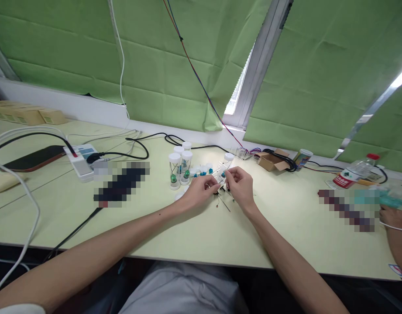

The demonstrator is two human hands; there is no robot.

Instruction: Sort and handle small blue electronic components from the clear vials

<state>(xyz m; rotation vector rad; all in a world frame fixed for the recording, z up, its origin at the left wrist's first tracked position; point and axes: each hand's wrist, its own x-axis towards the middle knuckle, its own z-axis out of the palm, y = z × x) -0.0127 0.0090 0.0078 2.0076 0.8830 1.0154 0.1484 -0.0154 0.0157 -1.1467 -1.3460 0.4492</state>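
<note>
Close together over the pale table, my left hand (201, 191) and my right hand (240, 185) work with their fingers curled. My left fingers pinch a clear tube (220, 175), tilted and partly covered by the hand. At its right side my right thumb and forefinger are pressed together beside a small blue piece; what exactly they grip is hidden. Left of the hands stand several clear tubes (174, 171) with white caps, some with green pieces inside. Small blue parts (203, 173) lie behind my left hand. Thin wire-like pieces (224, 204) lie beneath both hands.
A white power strip (80, 163) with cables is at the left, near a dark phone (35, 158). An open cardboard box (273, 160), a canister (303, 159) and a plastic bottle (349, 174) stand at the right. Another person's hand (395, 218) rests at the right edge.
</note>
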